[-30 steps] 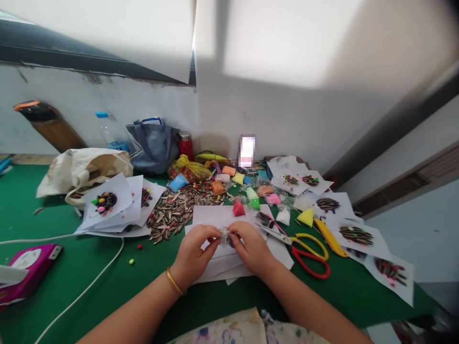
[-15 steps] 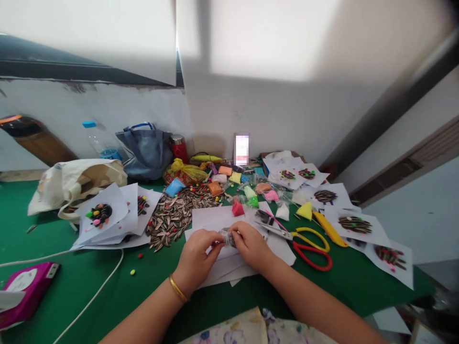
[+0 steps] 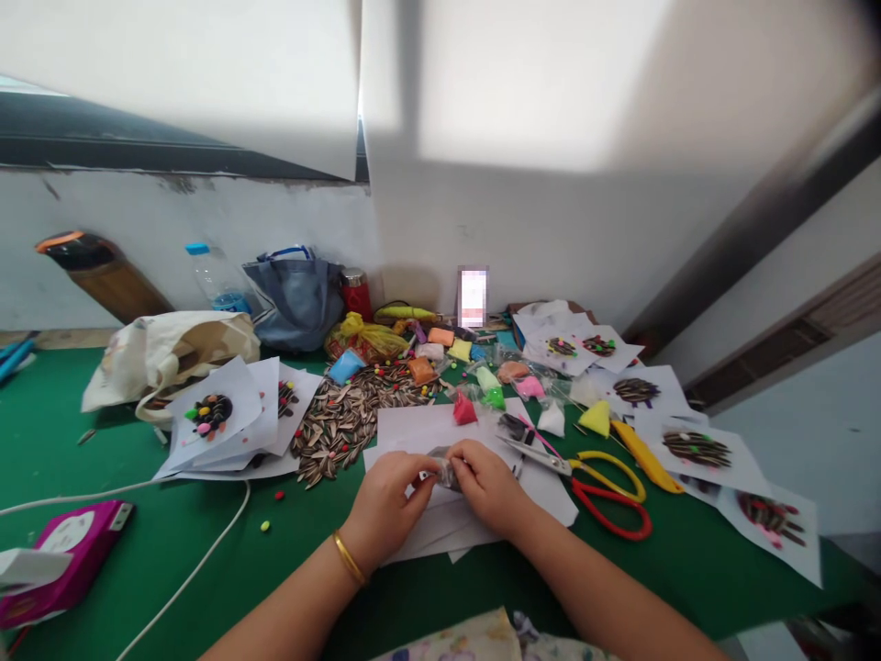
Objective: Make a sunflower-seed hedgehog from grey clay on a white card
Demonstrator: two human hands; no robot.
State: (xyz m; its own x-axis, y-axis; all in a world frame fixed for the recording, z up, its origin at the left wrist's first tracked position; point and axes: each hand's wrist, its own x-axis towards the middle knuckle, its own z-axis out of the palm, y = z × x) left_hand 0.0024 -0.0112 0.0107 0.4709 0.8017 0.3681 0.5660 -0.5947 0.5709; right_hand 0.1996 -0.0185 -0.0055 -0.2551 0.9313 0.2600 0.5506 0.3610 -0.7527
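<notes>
Between my two hands is a small clear plastic bag [image 3: 446, 470] with something dark or grey inside; my fingers hide part of it. My left hand [image 3: 392, 503], with a gold bangle at the wrist, pinches the bag's left side. On its right side the fingers of my right hand [image 3: 487, 487] are closed. Both hands are over white paper sheets [image 3: 406, 427]. Right of my right hand lie scissors [image 3: 609, 482] with one yellow and one red handle, blades on the paper. A red clay packet [image 3: 464, 409] lies just beyond the hands.
Sunflower seeds [image 3: 344, 418] are heaped to the left of the paper. Seed pictures on paper [image 3: 210, 418] lie left, others [image 3: 695, 450] right. A yellow utility knife [image 3: 647, 457] is beside the scissors. A white cable [image 3: 196, 560] and a purple tissue pack [image 3: 83, 560] lie at left.
Both hands stay pinched on the little bag, with small finger shifts; more of its grey part shows between them. The whole view has swung slightly; the other things stay in place.
</notes>
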